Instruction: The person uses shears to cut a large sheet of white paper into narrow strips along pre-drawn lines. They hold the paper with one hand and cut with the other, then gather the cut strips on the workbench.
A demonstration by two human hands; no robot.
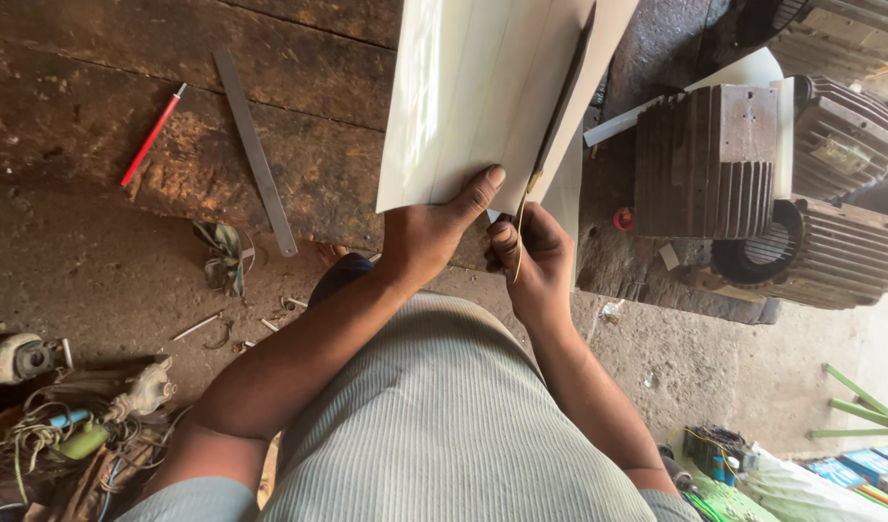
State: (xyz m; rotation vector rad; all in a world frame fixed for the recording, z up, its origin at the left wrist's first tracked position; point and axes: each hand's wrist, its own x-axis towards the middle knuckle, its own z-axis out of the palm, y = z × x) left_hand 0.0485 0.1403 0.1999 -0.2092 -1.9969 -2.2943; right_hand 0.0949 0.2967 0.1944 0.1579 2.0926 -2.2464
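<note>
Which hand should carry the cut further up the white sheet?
The right hand, probably: it already grips the thin blade set along the white sheet. The left hand is pinching the sheet's lower edge, thumb on top, so it seems better kept steadying.

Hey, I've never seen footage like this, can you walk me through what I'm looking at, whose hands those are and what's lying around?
This is one picture from a camera worn on a person's head, looking down at their own arms. The left hand pinches the bottom edge of a large white sheet, thumb on top. The right hand grips a thin blade-like tool that runs up along the sheet. Beneath is a rough wooden bench with a red pencil and a metal ruler lying on it. To the right sit ribbed motor housings. On the dirt floor at left lies a tangle of wires and tools.
</note>
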